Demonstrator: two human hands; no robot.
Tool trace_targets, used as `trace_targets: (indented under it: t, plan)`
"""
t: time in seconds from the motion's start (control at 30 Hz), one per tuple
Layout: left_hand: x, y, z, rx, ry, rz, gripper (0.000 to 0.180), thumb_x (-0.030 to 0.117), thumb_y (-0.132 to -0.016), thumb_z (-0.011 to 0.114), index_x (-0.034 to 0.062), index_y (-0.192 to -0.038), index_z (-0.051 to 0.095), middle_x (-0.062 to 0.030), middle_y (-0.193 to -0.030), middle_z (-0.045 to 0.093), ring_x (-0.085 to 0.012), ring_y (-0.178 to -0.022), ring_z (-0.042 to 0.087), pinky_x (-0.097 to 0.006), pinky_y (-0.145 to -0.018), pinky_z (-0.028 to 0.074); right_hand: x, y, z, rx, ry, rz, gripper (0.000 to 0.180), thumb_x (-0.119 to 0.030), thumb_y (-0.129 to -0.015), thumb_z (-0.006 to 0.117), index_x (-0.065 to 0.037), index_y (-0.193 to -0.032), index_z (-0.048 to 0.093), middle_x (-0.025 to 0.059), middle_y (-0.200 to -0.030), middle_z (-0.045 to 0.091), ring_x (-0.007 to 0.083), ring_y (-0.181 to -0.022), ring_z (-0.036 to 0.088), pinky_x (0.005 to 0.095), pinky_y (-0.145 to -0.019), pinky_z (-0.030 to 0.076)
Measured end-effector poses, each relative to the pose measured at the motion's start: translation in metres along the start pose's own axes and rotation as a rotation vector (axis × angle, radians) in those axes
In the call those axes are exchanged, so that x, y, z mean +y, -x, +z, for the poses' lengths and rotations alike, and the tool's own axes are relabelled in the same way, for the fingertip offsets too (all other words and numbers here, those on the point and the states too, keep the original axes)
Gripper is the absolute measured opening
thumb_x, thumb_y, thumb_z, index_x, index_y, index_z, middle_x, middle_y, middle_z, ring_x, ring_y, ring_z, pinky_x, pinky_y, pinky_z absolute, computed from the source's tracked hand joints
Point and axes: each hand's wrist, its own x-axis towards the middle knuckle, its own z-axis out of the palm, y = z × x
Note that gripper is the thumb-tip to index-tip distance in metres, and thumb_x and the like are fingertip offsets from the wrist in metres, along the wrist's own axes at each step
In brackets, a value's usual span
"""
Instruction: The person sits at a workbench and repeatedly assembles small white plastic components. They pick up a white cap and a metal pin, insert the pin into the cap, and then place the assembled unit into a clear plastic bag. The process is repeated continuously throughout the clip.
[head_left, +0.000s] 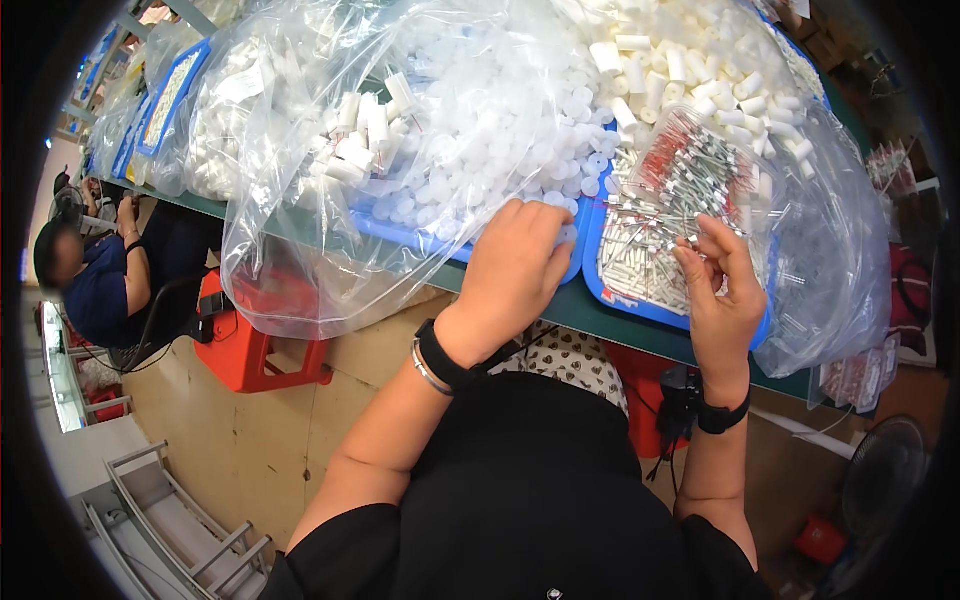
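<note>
Blue trays point(640, 308) of translucent discs point(545, 165) and wired parts point(700, 180) beneath 2 half-curled hands point(515, 265) point(728, 295), grip unclear.

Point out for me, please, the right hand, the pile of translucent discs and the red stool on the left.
Right hand point(724, 286), head view: middle of the hand.
Translucent discs point(505, 160), head view: middle of the pile.
Red stool point(232, 348), head view: its side.

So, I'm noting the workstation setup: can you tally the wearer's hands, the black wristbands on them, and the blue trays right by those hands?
Left hand and right hand: 2
Black wristbands: 2
Blue trays by the hands: 2
Total: 6
</note>
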Motion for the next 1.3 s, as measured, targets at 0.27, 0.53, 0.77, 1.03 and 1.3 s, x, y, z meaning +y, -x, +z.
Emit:
trace_targets:
  t: [0.27,0.53,0.77,1.03,1.3]
  plan:
    - [0.022,0.028,-0.003,-0.172,1.861,-0.835,0.038,0.030,-0.103,0.050,-0.0017,-0.124,0.055,-0.0031,-0.097,0.061,-0.0085,-0.081,0.055,-0.025,-0.075,0.045,-0.027,0.005,-0.005,-0.238,0.095,-0.242,0.014,-0.010,-0.074,0.080,-0.007,-0.081,0.068,0.0026,-0.072,0.062,0.0215,-0.065,0.049,0.0345,-0.063,0.037]
    - [0.023,0.035,0.007,-0.131,1.999,-0.941,0.033,0.030,-0.102,0.053,0.0016,-0.118,0.057,-0.0028,-0.096,0.061,-0.0093,-0.080,0.054,-0.024,-0.072,0.045,-0.029,0.009,-0.002,-0.269,0.120,-0.319,0.010,-0.009,-0.079,0.075,-0.007,-0.084,0.067,0.0023,-0.070,0.056,0.0226,-0.067,0.046,0.0351,-0.064,0.035]
    - [0.026,0.038,0.011,-0.020,1.830,-0.934,0.030,0.021,-0.101,0.055,-0.0003,-0.122,0.057,-0.0069,-0.103,0.064,-0.0119,-0.086,0.059,-0.024,-0.079,0.050,-0.033,0.010,-0.003,-0.305,0.081,-0.289,0.009,-0.007,-0.079,0.074,-0.006,-0.082,0.066,0.0028,-0.068,0.054,0.0225,-0.064,0.046,0.0354,-0.064,0.034]
    - [0.039,0.032,0.001,0.020,1.729,-0.957,0.037,0.020,-0.102,0.051,-0.0074,-0.127,0.052,-0.0127,-0.114,0.064,-0.0191,-0.108,0.064,-0.028,-0.095,0.053,-0.030,0.011,-0.003,-0.317,0.096,-0.250,0.009,-0.006,-0.079,0.074,-0.007,-0.080,0.065,0.0018,-0.061,0.049,0.0213,-0.060,0.043,0.0351,-0.062,0.033]
    - [0.038,0.031,0.003,0.003,1.758,-0.941,0.035,0.021,-0.102,0.052,-0.0047,-0.126,0.053,-0.0121,-0.113,0.064,-0.0197,-0.107,0.065,-0.029,-0.093,0.054,-0.028,0.011,-0.003,-0.313,0.080,-0.223,0.008,-0.007,-0.081,0.072,-0.007,-0.081,0.065,0.0018,-0.059,0.048,0.0207,-0.059,0.043,0.0347,-0.062,0.032]
